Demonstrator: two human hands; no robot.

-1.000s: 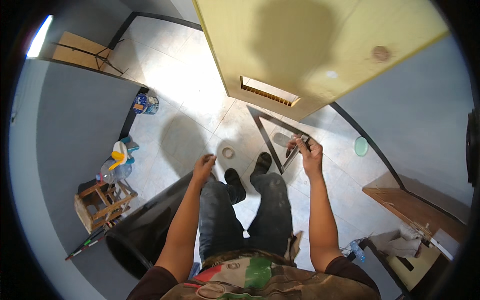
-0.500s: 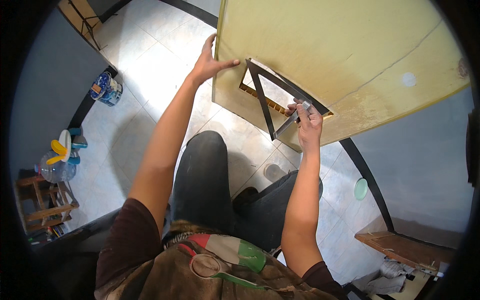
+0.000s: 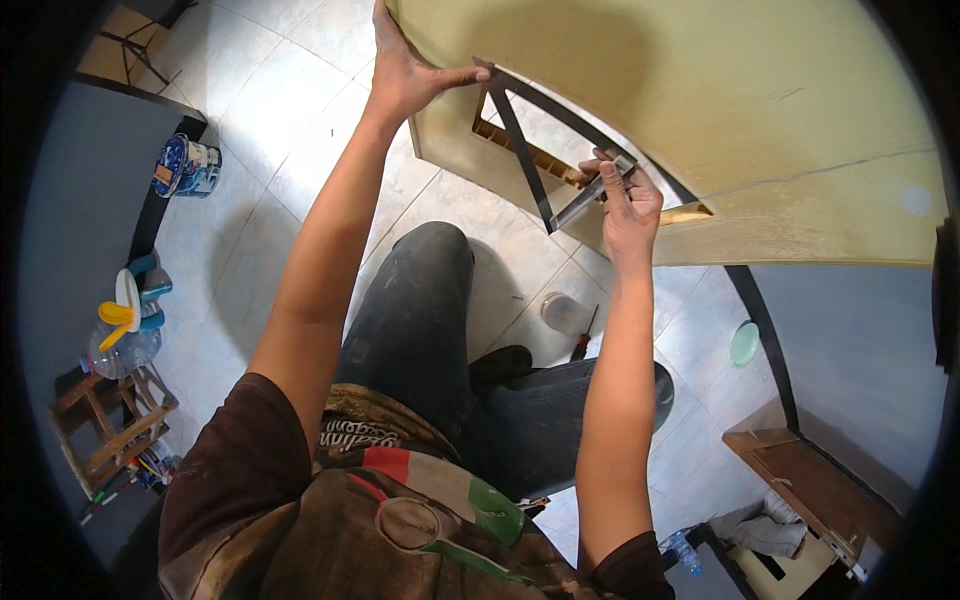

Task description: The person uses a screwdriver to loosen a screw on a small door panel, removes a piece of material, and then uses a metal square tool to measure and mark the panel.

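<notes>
A pale yellow door panel (image 3: 740,90) stands ahead of me, with a rectangular cut-out showing floor tiles and a ribbed inner edge (image 3: 540,160). A thin dark frame (image 3: 520,150) with a silver-grey side sits slantwise at the cut-out. My right hand (image 3: 630,205) is closed on the frame's silver-grey side, thumb on the near face. My left hand (image 3: 410,80) is spread open at the panel's left edge. Its thumb is stretched to the frame's upper left corner, and its fingertips lie at the panel's edge.
On the tiled floor are a clear round tub (image 3: 565,313), a screwdriver (image 3: 582,345) and a pale green lid (image 3: 744,344). A paint bucket (image 3: 188,168), a large plastic bottle (image 3: 130,350) and a wooden stool (image 3: 115,425) stand left. A wooden board (image 3: 810,485) is at lower right.
My view has shifted, and the panel appears turned. My left thumb now reaches the frame's upper left corner. The right hand keeps its hold, and the screwdriver has come into sight.
</notes>
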